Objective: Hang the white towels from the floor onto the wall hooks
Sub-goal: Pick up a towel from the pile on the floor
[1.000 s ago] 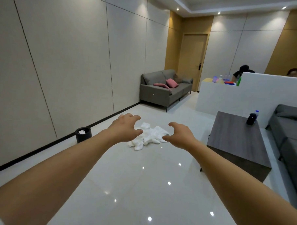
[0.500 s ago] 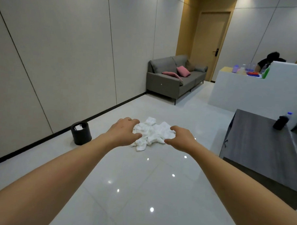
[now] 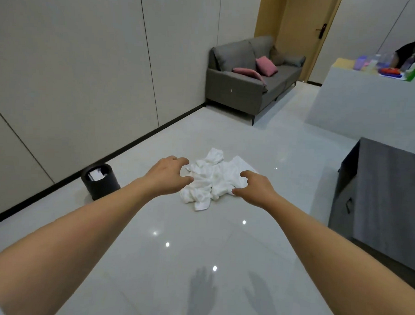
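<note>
- The towels [image 3: 212, 179] lie in one crumpled white heap on the glossy floor [image 3: 149, 262], out in the open, well apart from the wall [image 3: 75, 68] and its black skirting.
- The left hand [image 3: 167, 176] reaches forward, palm down, its fingers spread and bent like a claw; it overlaps the heap's left edge, holding nothing. Whether it touches the cloth cannot be told.
- The right hand [image 3: 254, 188] is stretched out the same way over the heap's right edge, fingers bent and apart, gripping nothing; contact with the cloth cannot be told either.
- Both bare forearms run from the lower corners of the view toward the heap, and two hand-shaped shadows fall on the floor near the bottom edge.
- A black bin [image 3: 100, 181] with white paper inside stands on the floor by the skirting, left of the heap.
- A grey sofa [image 3: 250, 80] with pink cushions [image 3: 265, 65] stands against the wall, farther back.
- A dark grey cabinet [image 3: 385, 201] stands to the right.
- Behind it is a white counter [image 3: 365, 107] carrying coloured items too blurred to name.
</note>
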A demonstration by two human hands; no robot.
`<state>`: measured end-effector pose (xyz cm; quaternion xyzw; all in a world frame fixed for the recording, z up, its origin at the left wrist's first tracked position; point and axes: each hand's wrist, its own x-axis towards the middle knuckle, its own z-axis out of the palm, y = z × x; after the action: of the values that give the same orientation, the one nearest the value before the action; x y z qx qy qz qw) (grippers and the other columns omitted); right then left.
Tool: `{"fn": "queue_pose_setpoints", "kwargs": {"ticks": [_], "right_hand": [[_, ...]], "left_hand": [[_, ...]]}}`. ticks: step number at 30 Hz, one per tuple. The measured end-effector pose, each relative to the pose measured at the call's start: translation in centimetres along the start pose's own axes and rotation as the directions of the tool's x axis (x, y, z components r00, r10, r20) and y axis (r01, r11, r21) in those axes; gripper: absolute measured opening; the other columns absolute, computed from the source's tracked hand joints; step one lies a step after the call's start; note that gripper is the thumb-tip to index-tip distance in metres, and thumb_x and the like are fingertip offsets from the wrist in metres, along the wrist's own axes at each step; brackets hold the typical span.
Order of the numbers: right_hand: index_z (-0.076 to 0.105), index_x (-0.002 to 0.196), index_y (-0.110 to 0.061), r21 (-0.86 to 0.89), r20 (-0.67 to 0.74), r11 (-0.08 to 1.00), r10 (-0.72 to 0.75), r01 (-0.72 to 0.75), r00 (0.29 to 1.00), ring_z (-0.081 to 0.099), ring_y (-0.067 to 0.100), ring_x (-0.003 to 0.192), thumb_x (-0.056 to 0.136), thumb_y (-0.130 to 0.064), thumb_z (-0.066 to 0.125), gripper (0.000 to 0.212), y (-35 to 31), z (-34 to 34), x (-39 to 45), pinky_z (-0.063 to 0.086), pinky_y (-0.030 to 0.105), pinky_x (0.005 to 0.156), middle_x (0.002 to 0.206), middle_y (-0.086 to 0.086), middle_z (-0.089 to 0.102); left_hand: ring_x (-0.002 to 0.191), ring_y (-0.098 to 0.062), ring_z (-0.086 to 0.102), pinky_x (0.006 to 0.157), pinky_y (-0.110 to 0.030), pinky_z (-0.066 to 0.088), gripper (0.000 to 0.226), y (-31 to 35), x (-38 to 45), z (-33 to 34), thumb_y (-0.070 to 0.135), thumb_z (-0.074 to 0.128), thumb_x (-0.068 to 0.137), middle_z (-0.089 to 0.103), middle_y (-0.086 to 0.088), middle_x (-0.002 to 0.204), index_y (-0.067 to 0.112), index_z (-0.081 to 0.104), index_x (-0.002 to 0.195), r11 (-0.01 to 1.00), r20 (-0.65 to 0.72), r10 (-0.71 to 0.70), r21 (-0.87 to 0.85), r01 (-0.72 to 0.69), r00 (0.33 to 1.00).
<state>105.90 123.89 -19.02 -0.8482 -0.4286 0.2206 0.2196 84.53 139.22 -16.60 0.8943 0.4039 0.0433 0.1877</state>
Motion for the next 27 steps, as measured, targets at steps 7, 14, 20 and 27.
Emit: {"fn": "queue_pose_setpoints", "kwargs": {"ticks": [7, 14, 20, 27], "right_hand": [[0.055, 0.115, -0.017, -0.011, 0.132, 0.996, 0.089, -0.088, 0.987, 0.058, 0.022, 0.099, 0.080, -0.037, 0.069, 0.043, 2.6, 3.3, 13.0, 0.041, 0.027, 0.073, 0.104, 0.001, 0.059], [0.044, 0.143, -0.014, 0.053, 0.215, 0.990, 0.116, -0.130, 0.970, 0.051, 0.024, 0.126, 0.082, -0.037, 0.072, 0.070, 5.7, 6.3, 29.8, 0.044, 0.029, 0.094, 0.138, 0.006, 0.055], [0.051, 0.136, -0.012, 0.067, 0.346, 0.980, 0.153, -0.187, 0.926, 0.055, 0.023, 0.121, 0.082, -0.037, 0.072, 0.063, 8.5, 8.6, 43.4, 0.041, 0.027, 0.089, 0.132, 0.008, 0.060], [0.052, 0.138, -0.013, -0.016, 0.502, 0.942, 0.297, -0.335, 0.812, 0.052, 0.024, 0.126, 0.083, -0.039, 0.070, 0.064, 11.9, 13.3, 52.3, 0.040, 0.029, 0.100, 0.137, 0.008, 0.057]], "left_hand": [[0.126, -0.023, 0.046, 0.096, -0.035, 0.042, 0.063, -3.2, 13.1, 3.9, 0.051, 0.056, 0.085, 0.047, -0.002, 0.140, 0.029, 0.041, 0.143, 0.999, 0.128, -0.019, -0.027, 0.023, 0.992], [0.124, -0.023, 0.048, 0.092, -0.032, 0.039, 0.062, -6.1, 28.3, 9.0, 0.051, 0.057, 0.087, 0.048, -0.003, 0.137, 0.028, 0.042, 0.142, 0.995, 0.192, -0.091, -0.018, 0.096, 0.977], [0.123, -0.023, 0.048, 0.089, -0.029, 0.038, 0.060, -8.3, 40.8, 13.0, 0.050, 0.057, 0.088, 0.048, -0.004, 0.137, 0.029, 0.043, 0.142, 0.972, 0.326, -0.222, 0.003, 0.234, 0.919], [0.129, -0.025, 0.045, 0.090, -0.029, 0.034, 0.061, -11.3, 50.0, 19.0, 0.049, 0.057, 0.090, 0.046, -0.007, 0.143, 0.024, 0.042, 0.143, 0.936, 0.416, -0.309, -0.026, 0.350, 0.856]]}}
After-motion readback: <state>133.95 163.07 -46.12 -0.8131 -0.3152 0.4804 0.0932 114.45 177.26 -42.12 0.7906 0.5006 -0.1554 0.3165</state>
